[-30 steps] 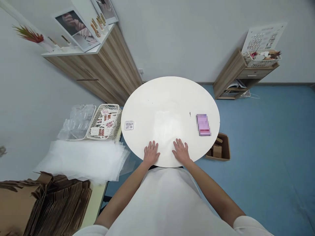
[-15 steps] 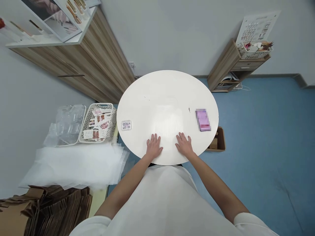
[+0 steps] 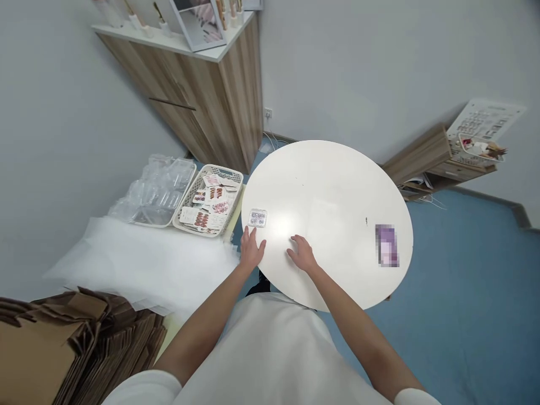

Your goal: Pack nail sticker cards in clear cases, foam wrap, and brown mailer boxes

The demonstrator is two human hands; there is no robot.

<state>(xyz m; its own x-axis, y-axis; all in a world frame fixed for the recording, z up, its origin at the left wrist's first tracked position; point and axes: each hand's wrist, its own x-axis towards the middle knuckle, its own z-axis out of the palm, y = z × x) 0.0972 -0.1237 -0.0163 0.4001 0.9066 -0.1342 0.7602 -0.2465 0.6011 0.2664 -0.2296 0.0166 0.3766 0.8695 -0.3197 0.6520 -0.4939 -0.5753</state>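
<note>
On the left side of a white round table (image 3: 329, 225) lies a small clear plastic case (image 3: 257, 217) with several shiny round pieces inside. My left hand (image 3: 252, 247) is at the near edge of that case, fingers apart; whether the fingertips touch it I cannot tell. To the right, my right hand (image 3: 301, 253) is held over the tabletop with its fingers spread and nothing in them. A purple item (image 3: 387, 246), blurred into blocks, lies far to the right of both hands.
Left of the table stand a white basket (image 3: 210, 225) of printed cards and a basket of clear plastic boxes (image 3: 164, 188). Nearer are white sheets (image 3: 156, 253) and folded cardboard (image 3: 113, 349). A wooden cabinet (image 3: 236, 107) and a low shelf unit (image 3: 426, 157) stand behind.
My view has turned left. Both hands have left their flat rest near the table's front edge and moved left, the left one up to the clear case.
</note>
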